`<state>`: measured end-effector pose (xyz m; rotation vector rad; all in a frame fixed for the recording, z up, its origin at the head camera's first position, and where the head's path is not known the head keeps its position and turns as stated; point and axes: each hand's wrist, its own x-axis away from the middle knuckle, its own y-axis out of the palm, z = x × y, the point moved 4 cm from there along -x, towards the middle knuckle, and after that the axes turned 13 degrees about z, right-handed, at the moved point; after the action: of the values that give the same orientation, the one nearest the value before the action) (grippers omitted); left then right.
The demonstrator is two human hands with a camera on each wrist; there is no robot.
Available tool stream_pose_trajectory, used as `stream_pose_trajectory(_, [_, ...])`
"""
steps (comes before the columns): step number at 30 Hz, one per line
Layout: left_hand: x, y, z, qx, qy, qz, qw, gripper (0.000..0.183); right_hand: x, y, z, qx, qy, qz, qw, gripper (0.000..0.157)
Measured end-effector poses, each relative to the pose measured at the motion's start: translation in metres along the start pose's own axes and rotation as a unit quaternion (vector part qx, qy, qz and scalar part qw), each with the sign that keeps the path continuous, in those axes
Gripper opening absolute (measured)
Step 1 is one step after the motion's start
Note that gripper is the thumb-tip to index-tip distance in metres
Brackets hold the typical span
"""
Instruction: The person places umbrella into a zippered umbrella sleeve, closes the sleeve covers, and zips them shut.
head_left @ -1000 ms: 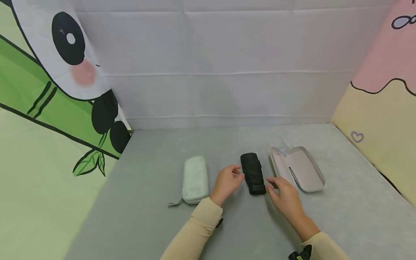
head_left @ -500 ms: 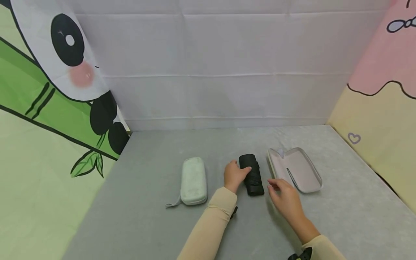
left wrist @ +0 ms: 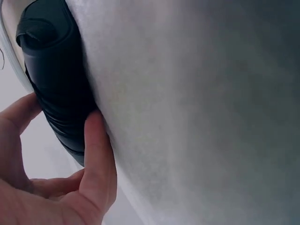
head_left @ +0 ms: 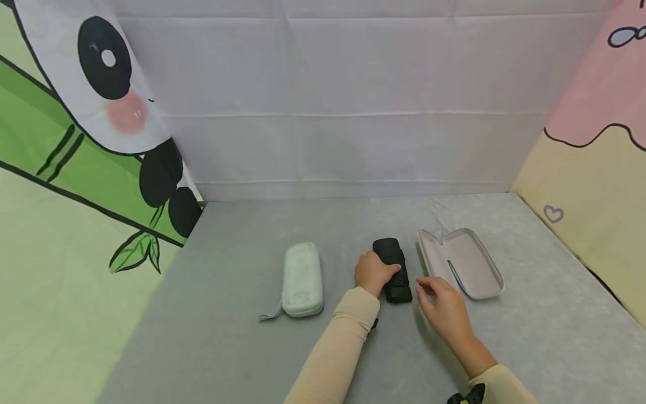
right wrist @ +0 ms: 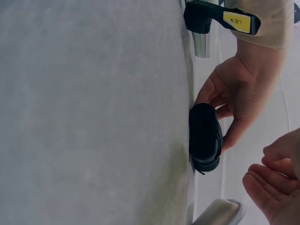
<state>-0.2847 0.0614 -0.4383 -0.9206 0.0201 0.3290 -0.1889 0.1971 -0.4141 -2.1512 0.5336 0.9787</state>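
Observation:
A compact folded black umbrella [head_left: 391, 255] lies on the grey table in the head view. My left hand [head_left: 373, 272] holds it from the left, thumb over the top. Seen from the left wrist, the thumb and fingertips [left wrist: 96, 136] press opposite sides of the umbrella [left wrist: 56, 70], which has a strap or flap at its end. From the right wrist its rounded end [right wrist: 205, 136] shows low against the tabletop. My right hand [head_left: 444, 306] hovers just right of the umbrella, fingers loosely bent with nothing between them.
Left of the hands sits a closed pale green zip case [head_left: 303, 280] with a fabric pull loop. To the right, an opened case [head_left: 476, 264] with pale pink lining lies partly behind the right hand. A white cloth backdrop [head_left: 328, 101] rises behind the table.
My left hand has moved right from beside the umbrella and now grips it. The umbrella stays in about the same place on the table; the right hand has barely moved.

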Motion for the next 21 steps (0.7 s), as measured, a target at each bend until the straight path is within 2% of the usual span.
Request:
stream_pose_trajectory(7, [-0.001, 0.002, -0.001, 0.002, -0.027, -0.010, 0.9996, 0.049, 0.001, 0.001, 0.003, 0.002, 0.000, 0.000, 1.000, 0.018])
stream_pose_trajectory(13, [0.002, 0.002, 0.004, -0.020, -0.056, -0.011, 0.9982, 0.059, 0.001, 0.000, 0.004, 0.003, -0.008, 0.009, 1.000, 0.017])
stream_pose_trajectory(18, [0.004, 0.006, 0.004, 0.031, -0.085, -0.023, 0.9957, 0.071, 0.000, -0.001, 0.004, 0.004, -0.004, 0.009, 1.000, 0.017])
stream_pose_trajectory(21, [0.004, 0.011, 0.000, 0.068, -0.090, -0.031, 0.9931, 0.067, 0.001, -0.002, 0.005, 0.007, -0.003, 0.008, 1.000, 0.017])
